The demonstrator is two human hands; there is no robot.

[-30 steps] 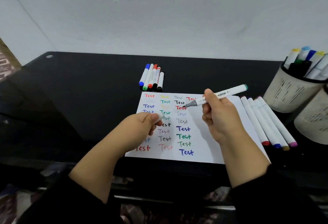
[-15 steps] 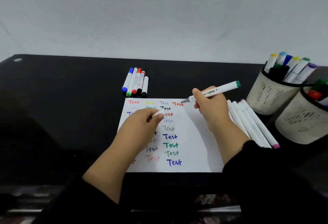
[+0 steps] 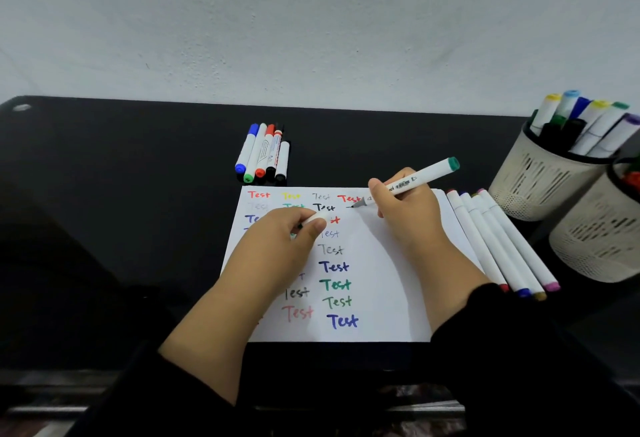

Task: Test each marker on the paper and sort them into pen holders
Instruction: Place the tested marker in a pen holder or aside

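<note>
Rightward, two pen holders point(image 3: 540, 180) hold markers point(image 3: 595, 125).

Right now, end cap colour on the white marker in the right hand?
Green, on the white marker held by the right hand; head view.

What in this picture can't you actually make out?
- Several test words on the paper: covered by the left hand, head view.
- The second pen holder: cut off by the right edge.
- Print on the marker held by the right hand: too small to read.
</note>
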